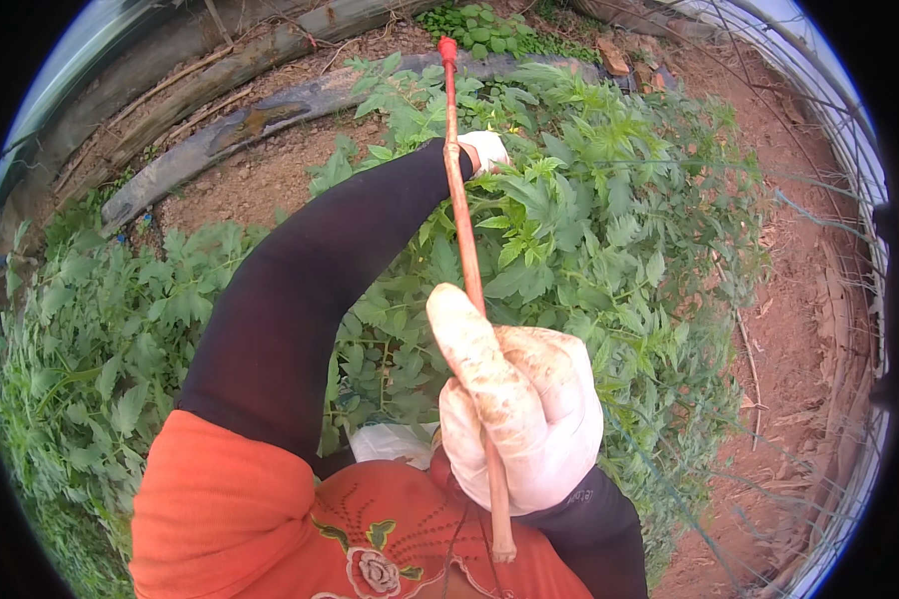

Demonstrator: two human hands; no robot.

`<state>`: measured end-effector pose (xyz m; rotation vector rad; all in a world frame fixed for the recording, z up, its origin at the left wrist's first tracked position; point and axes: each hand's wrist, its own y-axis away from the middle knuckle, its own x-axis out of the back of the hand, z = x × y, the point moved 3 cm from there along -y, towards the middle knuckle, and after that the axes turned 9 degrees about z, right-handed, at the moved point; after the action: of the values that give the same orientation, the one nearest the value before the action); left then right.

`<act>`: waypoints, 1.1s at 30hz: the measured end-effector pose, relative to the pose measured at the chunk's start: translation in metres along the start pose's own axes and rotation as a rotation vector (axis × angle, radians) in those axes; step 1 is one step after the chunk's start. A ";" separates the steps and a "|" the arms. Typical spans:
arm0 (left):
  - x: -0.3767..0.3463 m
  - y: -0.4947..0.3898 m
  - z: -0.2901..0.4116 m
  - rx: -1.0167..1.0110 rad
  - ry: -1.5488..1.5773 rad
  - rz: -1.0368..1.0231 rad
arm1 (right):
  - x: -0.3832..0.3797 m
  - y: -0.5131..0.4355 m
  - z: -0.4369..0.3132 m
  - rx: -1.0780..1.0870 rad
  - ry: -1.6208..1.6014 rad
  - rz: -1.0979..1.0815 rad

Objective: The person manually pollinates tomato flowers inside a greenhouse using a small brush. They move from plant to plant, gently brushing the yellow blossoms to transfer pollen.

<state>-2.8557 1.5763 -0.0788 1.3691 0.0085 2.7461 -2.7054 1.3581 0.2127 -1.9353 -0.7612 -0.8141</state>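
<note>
My right hand [524, 404], in a soiled white glove, is closed around a thin bamboo stick [466, 232] near its lower end, in front of my chest. The stick points away from me, and red material [447, 51] is wrapped around its far tip. My left arm, in a black sleeve, reaches forward beneath the stick. At its end my left hand [487, 152], in a white glove, is among the leafy tomato plants [539, 217]; leaves and the wrist hide its fingers, so its hold cannot be made out. Small yellow flowers show just beyond it.
Greenish strings [667, 487] run through the foliage on the right, beside a bare soil path [786, 314]. More tomato plants [90, 352] grow on the left. Ahead lie a grey plastic-covered ridge [217, 142], wooden poles [187, 97] and broken bricks [613, 58]. Curved plastic sheeting borders both sides.
</note>
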 end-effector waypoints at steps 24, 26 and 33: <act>-0.019 0.007 0.048 0.275 0.298 0.032 | -0.058 0.006 0.127 -0.435 -0.021 0.344; -0.019 0.010 0.048 0.246 0.295 0.062 | -0.058 0.008 0.129 -0.460 -0.047 0.387; -0.027 0.008 0.045 0.279 0.394 0.079 | -0.062 0.006 0.129 -0.475 -0.088 0.361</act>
<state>-2.8039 1.5648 -0.0733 0.8617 0.3797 3.1267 -2.7070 1.4579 0.1101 -2.4510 -0.2577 -0.7309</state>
